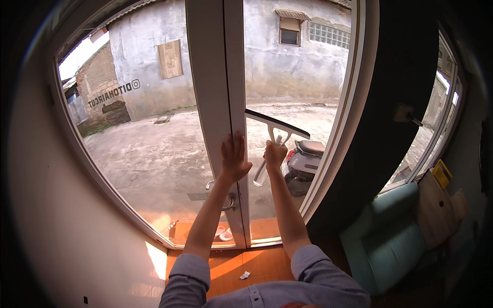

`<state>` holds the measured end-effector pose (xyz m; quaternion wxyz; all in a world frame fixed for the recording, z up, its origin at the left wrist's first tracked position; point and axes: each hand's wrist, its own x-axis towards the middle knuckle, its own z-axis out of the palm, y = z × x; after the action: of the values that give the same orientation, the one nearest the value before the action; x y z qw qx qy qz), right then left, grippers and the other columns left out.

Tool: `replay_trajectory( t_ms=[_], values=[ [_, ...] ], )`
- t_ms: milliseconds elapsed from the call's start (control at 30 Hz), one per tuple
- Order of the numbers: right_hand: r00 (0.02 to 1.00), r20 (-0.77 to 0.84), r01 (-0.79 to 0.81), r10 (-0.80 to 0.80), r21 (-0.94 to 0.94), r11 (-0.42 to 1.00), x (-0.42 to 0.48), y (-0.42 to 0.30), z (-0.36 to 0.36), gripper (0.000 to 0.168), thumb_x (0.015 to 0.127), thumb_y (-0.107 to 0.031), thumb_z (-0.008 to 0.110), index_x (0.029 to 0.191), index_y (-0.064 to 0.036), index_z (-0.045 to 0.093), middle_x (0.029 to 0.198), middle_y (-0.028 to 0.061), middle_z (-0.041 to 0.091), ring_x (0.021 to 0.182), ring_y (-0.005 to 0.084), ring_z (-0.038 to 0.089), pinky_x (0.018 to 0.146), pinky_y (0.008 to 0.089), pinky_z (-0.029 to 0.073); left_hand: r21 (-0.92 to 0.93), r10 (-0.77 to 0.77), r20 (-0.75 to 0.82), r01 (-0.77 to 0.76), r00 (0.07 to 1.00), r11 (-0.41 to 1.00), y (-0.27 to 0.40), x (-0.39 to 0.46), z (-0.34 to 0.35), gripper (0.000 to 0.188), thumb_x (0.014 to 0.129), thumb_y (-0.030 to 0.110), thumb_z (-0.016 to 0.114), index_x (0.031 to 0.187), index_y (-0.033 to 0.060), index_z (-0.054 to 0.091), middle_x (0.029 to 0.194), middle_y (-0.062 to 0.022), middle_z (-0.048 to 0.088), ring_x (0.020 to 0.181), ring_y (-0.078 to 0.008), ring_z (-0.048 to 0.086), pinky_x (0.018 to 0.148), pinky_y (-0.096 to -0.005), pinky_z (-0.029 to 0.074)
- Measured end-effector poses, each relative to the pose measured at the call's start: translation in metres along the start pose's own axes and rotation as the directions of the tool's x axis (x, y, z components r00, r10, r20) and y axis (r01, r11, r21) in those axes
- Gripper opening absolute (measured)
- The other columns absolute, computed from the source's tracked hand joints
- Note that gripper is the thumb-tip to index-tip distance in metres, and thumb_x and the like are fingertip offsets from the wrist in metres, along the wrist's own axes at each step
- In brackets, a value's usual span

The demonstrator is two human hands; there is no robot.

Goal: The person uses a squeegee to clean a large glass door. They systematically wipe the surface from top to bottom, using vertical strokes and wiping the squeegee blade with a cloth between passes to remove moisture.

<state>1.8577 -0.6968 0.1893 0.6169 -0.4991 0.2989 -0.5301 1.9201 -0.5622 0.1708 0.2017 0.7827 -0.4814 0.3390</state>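
Note:
My right hand (275, 154) is closed around the handle of a window squeegee (278, 124). The squeegee's long black rubber edge slants down to the right in front of the right glass pane (292, 82); whether it touches the glass I cannot tell. My left hand (233, 158) lies flat with spread fingers against the door frame (215, 92), over the dark seam between the two frame parts. Below that hand, a curved metal door handle (230, 203) is partly hidden by my left forearm. The left glass pane (154, 154) bears mirrored writing.
A teal sofa (393, 235) with a wooden board (437, 208) stands at the right by a dark wall. A crumpled white scrap (245, 275) lies on the orange tiled floor (265, 263). Beyond the glass are a parked scooter (306, 163) and pale shoes (225, 235).

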Motion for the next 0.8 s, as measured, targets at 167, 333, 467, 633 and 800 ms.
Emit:
replay_trajectory(
  t_ms=[167,333,467,633,800],
  values=[
    [0.969,-0.143,0.134,-0.200,-0.375,0.917,-0.001,0.128,-0.054,0.019,0.071,-0.013,0.061,0.069,0.006,0.060,0.057,0.0144,0.060,0.051,0.0250,0.061,0.048,0.0367,0.047,-0.010,0.015,0.054,-0.014,0.998,1.000,0.009,0.005,-0.005,0.101,0.066,0.037,0.061,0.142,-0.0023,0.007,0.148,-0.0220,0.002,0.137,-0.0410,0.002,0.105,-0.0589,0.003],
    [0.992,-0.055,0.071,-0.118,-0.529,0.845,-0.041,0.108,-0.075,0.025,0.068,-0.015,0.061,0.083,0.005,0.064,0.077,0.0242,0.064,0.082,0.0379,0.063,0.070,0.0409,0.049,0.070,-0.004,0.030,0.002,1.000,0.998,-0.004,-0.006,-0.002,0.103,0.063,0.036,0.061,0.142,-0.0013,0.007,0.148,-0.0217,0.005,0.136,-0.0415,0.006,0.105,-0.0605,0.006],
    [0.990,-0.019,0.093,-0.139,-0.656,0.749,-0.035,0.088,-0.090,0.024,0.068,-0.016,0.063,0.084,0.001,0.064,0.076,0.0241,0.063,0.080,0.0378,0.063,0.069,0.0434,0.050,0.038,0.013,0.012,-0.014,1.000,0.999,-0.001,-0.001,-0.002,0.102,0.063,0.033,0.060,0.142,-0.0011,0.006,0.148,-0.0215,0.005,0.136,-0.0415,0.005,0.105,-0.0598,0.005],
    [0.893,0.389,0.437,-0.227,-0.871,0.223,-0.034,0.039,-0.115,0.016,0.069,-0.017,0.063,0.079,-0.005,0.061,0.072,0.0164,0.065,0.070,0.0317,0.066,0.061,0.0410,0.053,0.066,-0.018,0.062,0.014,0.998,0.998,-0.001,-0.001,-0.010,0.102,0.062,0.032,0.059,0.142,-0.0007,0.006,0.149,-0.0205,0.004,0.137,-0.0406,0.003,0.106,-0.0581,0.002],
    [0.717,0.668,0.686,-0.201,-0.727,0.028,-0.030,0.028,-0.086,0.002,0.070,-0.010,0.059,0.071,-0.009,0.058,0.066,0.0139,0.064,0.064,0.0287,0.066,0.054,0.0377,0.052,0.033,-0.026,0.032,0.025,0.999,0.999,0.002,0.000,-0.004,0.102,0.062,0.032,0.060,0.142,0.0001,0.006,0.149,-0.0200,0.003,0.137,-0.0405,0.002,0.107,-0.0581,0.002]
  ],
)
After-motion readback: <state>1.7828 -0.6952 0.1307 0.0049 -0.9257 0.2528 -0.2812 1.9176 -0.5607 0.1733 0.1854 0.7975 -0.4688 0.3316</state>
